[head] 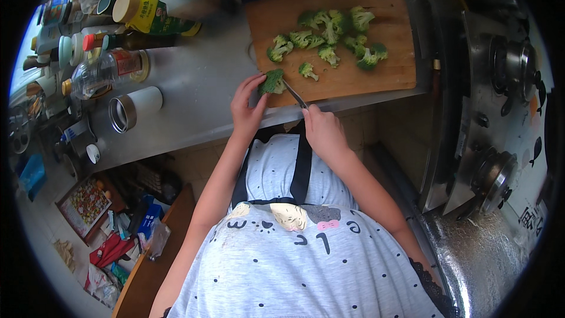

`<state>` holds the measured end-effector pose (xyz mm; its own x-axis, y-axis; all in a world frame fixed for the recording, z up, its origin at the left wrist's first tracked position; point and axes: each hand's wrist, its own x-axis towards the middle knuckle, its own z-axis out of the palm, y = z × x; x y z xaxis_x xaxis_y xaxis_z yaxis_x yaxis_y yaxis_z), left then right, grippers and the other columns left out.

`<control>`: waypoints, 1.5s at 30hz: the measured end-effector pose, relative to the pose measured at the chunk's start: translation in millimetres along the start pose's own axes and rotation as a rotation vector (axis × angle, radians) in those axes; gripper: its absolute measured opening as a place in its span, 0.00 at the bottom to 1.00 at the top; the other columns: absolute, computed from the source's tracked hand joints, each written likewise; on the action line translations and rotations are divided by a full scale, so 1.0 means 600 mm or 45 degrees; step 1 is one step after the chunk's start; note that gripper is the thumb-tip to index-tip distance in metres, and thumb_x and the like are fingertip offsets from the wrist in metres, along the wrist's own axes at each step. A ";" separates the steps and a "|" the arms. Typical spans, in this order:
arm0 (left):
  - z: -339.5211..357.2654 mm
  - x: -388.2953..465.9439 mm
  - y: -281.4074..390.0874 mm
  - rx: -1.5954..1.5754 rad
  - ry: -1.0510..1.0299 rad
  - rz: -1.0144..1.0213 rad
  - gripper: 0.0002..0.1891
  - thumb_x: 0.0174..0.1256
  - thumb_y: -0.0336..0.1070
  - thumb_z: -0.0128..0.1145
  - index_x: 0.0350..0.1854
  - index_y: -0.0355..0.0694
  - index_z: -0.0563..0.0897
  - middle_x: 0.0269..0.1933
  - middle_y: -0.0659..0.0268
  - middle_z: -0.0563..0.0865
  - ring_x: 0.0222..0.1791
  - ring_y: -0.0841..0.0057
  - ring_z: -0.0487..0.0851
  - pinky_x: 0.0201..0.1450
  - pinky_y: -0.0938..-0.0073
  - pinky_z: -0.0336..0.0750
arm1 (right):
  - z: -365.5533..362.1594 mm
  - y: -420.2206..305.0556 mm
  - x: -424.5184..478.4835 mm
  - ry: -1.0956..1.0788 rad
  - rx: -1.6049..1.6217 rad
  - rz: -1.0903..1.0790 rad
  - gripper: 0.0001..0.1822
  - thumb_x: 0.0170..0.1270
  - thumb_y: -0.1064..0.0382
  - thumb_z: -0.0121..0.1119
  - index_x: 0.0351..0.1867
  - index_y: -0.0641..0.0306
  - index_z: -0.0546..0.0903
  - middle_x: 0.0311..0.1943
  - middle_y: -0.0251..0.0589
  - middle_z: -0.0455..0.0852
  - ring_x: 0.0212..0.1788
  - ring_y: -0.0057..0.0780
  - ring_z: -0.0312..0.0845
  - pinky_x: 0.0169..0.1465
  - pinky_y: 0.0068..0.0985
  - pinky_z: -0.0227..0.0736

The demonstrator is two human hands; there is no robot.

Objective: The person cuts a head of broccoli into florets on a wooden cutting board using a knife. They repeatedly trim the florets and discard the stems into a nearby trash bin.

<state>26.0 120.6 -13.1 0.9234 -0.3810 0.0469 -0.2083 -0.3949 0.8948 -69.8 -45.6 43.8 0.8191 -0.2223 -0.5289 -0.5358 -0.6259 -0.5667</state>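
My left hand (248, 101) steadies a piece of broccoli (272, 82) at the near left corner of a wooden cutting board (375, 84), its fingers and thumb around the left side. In my right hand (325, 132) is a knife (295, 94), gripped by the handle. The blade tip touches or lies very close to the right side of that piece; its exact contact is hard to tell. A small broccoli floret (308, 71) lies just beyond the knife. Several more broccoli florets (330, 26) are spread over the middle and far part of the board.
Left on the metal counter (207, 84) stand a white cup (145, 99), a clear plastic bottle (101, 75) and a yellow-green bottle (150, 11). Lidded pots (521, 70) sit on the stove at right. A wooden table (152, 256) with bags is at lower left.
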 end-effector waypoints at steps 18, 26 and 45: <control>-0.004 0.010 0.005 0.265 -0.005 0.249 0.21 0.46 0.20 0.65 0.47 0.38 0.81 0.49 0.58 0.82 0.49 0.60 0.80 0.51 0.67 0.75 | 0.047 -0.007 0.039 -0.048 -0.076 0.004 0.13 0.70 0.59 0.44 0.34 0.68 0.75 0.26 0.59 0.82 0.33 0.57 0.80 0.37 0.49 0.75; -0.006 -0.010 -0.009 0.230 0.028 0.205 0.19 0.50 0.17 0.60 0.47 0.37 0.81 0.51 0.56 0.82 0.51 0.61 0.80 0.54 0.69 0.73 | 0.055 -0.019 0.060 0.002 -0.037 -0.007 0.13 0.70 0.60 0.45 0.35 0.68 0.76 0.28 0.58 0.83 0.36 0.56 0.82 0.39 0.47 0.76; 0.039 0.010 -0.014 -0.041 0.030 0.054 0.19 0.55 0.15 0.50 0.50 0.36 0.74 0.59 0.56 0.77 0.61 0.61 0.74 0.61 0.67 0.70 | 0.020 0.029 0.005 0.113 0.099 0.033 0.15 0.70 0.55 0.46 0.32 0.66 0.74 0.23 0.59 0.81 0.30 0.60 0.78 0.35 0.50 0.72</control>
<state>25.5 102.1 -30.7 0.9215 -0.3766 0.0950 -0.2370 -0.3514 0.9058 -79.1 -48.5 24.6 0.8176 -0.3052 -0.4883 -0.5688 -0.5598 -0.6026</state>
